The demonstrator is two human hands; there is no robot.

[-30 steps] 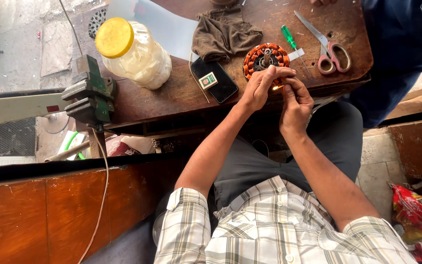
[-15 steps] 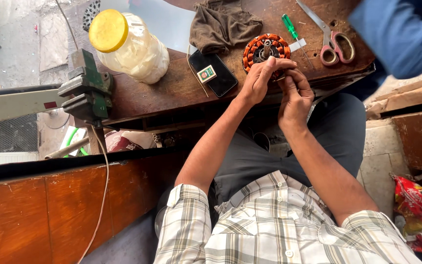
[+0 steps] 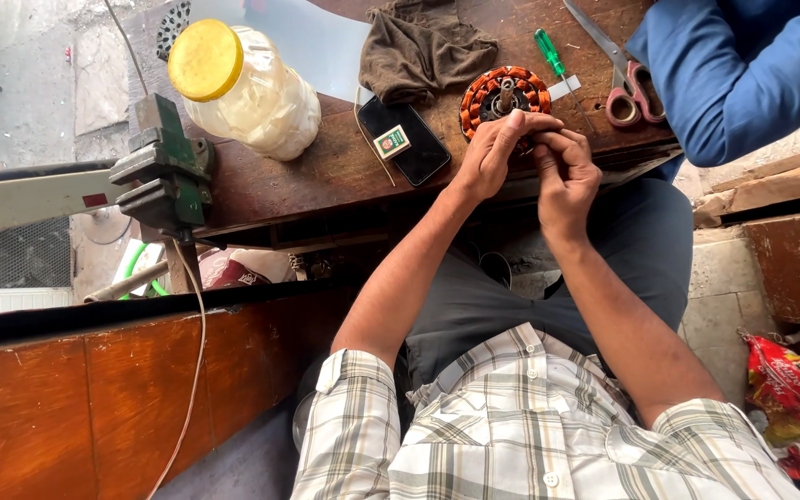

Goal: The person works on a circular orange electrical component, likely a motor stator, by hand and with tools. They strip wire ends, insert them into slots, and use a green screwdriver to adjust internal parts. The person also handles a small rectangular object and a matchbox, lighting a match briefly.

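Observation:
A round stator (image 3: pixel 502 93) with orange copper windings and a steel shaft lies near the front edge of the wooden table (image 3: pixel 326 176). My left hand (image 3: pixel 493 153) rests over the stator's near rim, its fingers curled on it. My right hand (image 3: pixel 567 171) is just to the right, with its fingertips pinched against the left fingers at the rim. Whatever is pinched between them is too small to make out.
On the table are a black phone (image 3: pixel 414 148) with a small box (image 3: pixel 391 142) on it, a brown cloth (image 3: pixel 423 42), a green screwdriver (image 3: pixel 550 53), scissors (image 3: pixel 622 88) and a yellow-lidded plastic jar (image 3: pixel 243 88). A green vise (image 3: pixel 164 171) clamps the left edge. Another person's blue sleeve (image 3: pixel 743 74) reaches in at top right.
Both hands stay together at the stator's near rim with small finger movements. The other person's blue sleeve has come further in from the right.

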